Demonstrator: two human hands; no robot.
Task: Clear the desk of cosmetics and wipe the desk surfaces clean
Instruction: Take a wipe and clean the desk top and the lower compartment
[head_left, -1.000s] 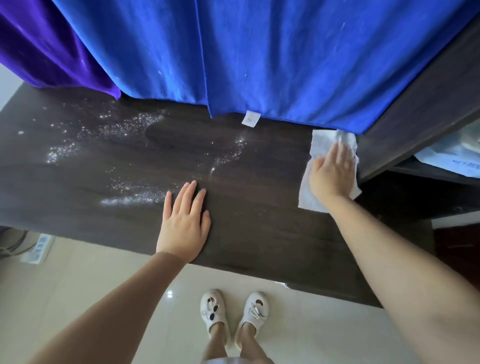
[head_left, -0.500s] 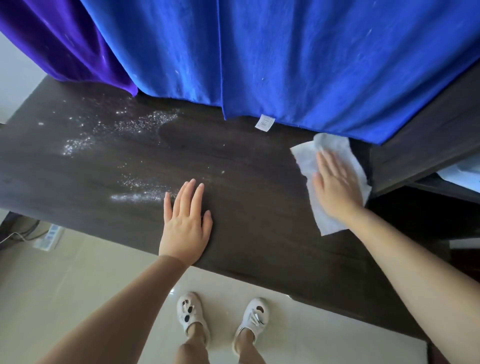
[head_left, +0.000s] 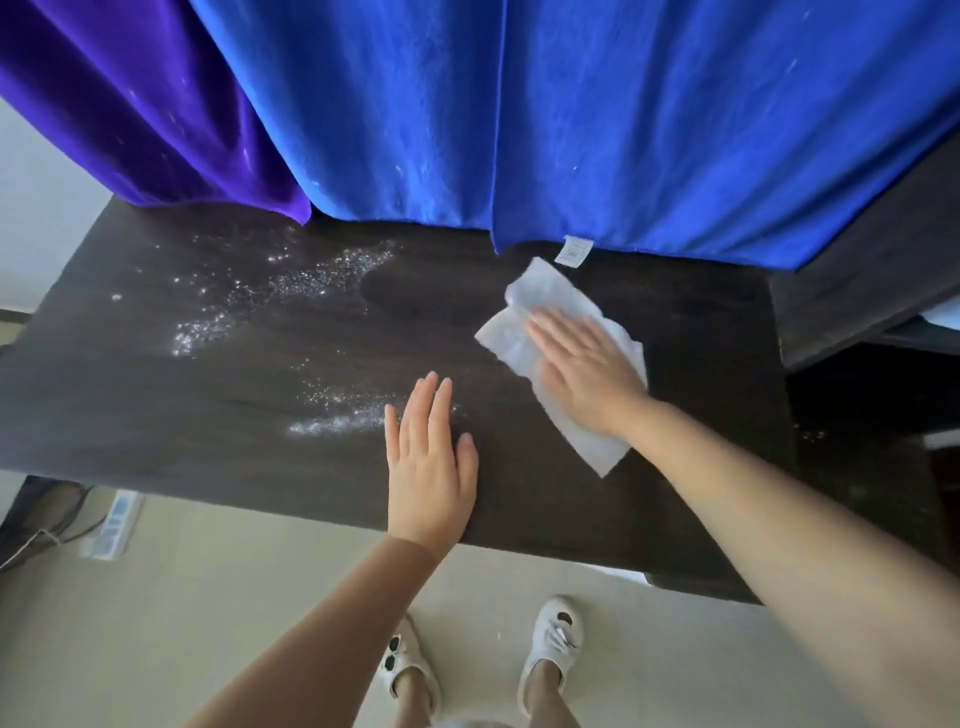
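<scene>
Dark wood desk (head_left: 208, 415) is filling the head view, the only one I'm getting. Right hand (head_left: 587, 374) is lying flat on a white wipe (head_left: 545, 306), fingers spread a little and pointing left, palm pressing the wipe onto the desk; nothing gripped, just pinned under the hand. Wipe is sitting right of centre, its far corner just under the white tag (head_left: 573, 250) of the blue cloth (head_left: 623, 130) hanging along the back edge. Left hand (head_left: 431, 462) is resting palm-down near the front edge, fingers straight and close together, holding nothing. I'm seeing white powder (head_left: 332, 423) touching its fingertips on the left, and more specks (head_left: 291, 286) scattered toward the back left. Purple cloth (head_left: 130, 104) is hanging beside the blue one. White shoes (head_left: 550, 634) are showing on the pale floor (head_left: 208, 597) below; power strip (head_left: 111, 525) is lying under the desk's left side.
</scene>
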